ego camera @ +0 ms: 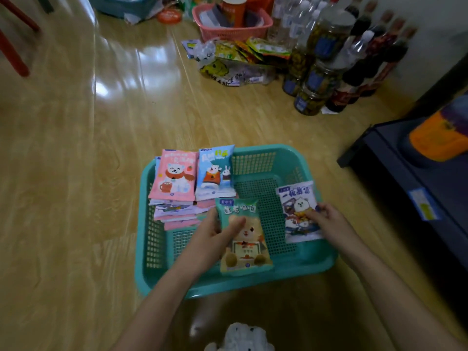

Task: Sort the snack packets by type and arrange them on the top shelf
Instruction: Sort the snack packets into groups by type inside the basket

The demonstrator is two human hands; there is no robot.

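A teal basket [253, 158] sits on the wooden floor [76, 173] before me. At its left, a pink packet [173, 174] and a light blue packet [215, 173] lie side by side atop a stack of packets [174, 214] too overlapped to count. My left hand [215, 234] grips one green packet [243, 239] over the basket, thumb across its front. My right hand [326, 219] pinches one white packet [298, 209] at the basket's right rim. Right of that stands a dark shelf unit [417, 188]. Farther off: a pink basket [228, 31], loose packets, jars and bottles [342, 59], blurred beyond counting.
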